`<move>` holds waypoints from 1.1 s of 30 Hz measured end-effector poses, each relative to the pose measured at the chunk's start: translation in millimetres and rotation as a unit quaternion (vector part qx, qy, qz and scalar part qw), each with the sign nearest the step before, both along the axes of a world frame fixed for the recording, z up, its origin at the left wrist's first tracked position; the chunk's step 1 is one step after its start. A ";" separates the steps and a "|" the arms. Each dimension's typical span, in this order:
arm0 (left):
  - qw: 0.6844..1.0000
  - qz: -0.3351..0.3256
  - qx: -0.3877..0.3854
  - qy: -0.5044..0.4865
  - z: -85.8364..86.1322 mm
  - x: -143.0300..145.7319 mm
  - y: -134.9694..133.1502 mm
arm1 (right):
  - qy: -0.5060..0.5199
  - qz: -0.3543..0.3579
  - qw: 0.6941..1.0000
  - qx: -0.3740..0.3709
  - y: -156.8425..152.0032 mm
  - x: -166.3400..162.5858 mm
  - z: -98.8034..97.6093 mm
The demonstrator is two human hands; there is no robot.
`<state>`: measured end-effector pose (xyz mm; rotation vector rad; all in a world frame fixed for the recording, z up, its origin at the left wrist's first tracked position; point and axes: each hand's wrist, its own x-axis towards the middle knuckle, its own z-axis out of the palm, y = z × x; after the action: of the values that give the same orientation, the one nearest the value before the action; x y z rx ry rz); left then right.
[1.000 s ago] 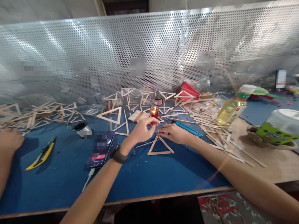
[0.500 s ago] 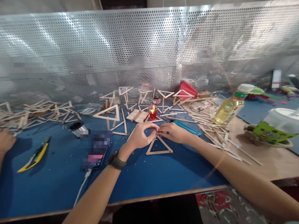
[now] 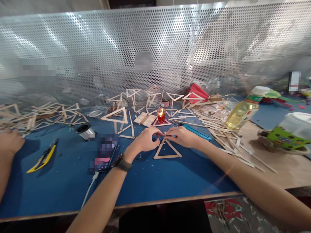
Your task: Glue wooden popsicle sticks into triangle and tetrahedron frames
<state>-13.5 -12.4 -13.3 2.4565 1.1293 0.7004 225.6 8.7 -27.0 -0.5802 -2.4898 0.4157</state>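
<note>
A triangle of wooden sticks (image 3: 167, 151) lies flat on the blue table (image 3: 150, 181). My left hand (image 3: 144, 141), with a dark watch on the wrist, is curled and pinches at the triangle's top corner. Opposite it, my right hand (image 3: 184, 136) pinches a small thin stick at that same corner. The fingertips of both hands nearly meet. A lit candle in a red glass (image 3: 161, 115) stands just beyond the hands. A blue pen-like tool (image 3: 196, 132) lies beside my right hand.
Several finished stick triangles (image 3: 116, 116) and loose sticks (image 3: 218, 129) spread along the perforated metal screen (image 3: 155, 55). A phone (image 3: 105, 153), a yellow cutter (image 3: 43, 157), an oil bottle (image 3: 243, 111) and a white tub (image 3: 289, 131) are around. Another person's hand (image 3: 8, 142) rests at far left.
My left hand came down from near the candle to the triangle's top corner and closed beside my right hand. The right hand stayed at the corner.
</note>
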 end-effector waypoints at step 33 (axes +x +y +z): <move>0.999 0.031 0.001 0.013 -0.4 2.0 1.1 | 0.005 -0.036 0.999 0.006 -0.2 -1.7 -0.9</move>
<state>-11.5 -11.3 -13.7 2.4488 1.2192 0.6907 223.8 8.5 -27.8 -0.6602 -2.4517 0.3739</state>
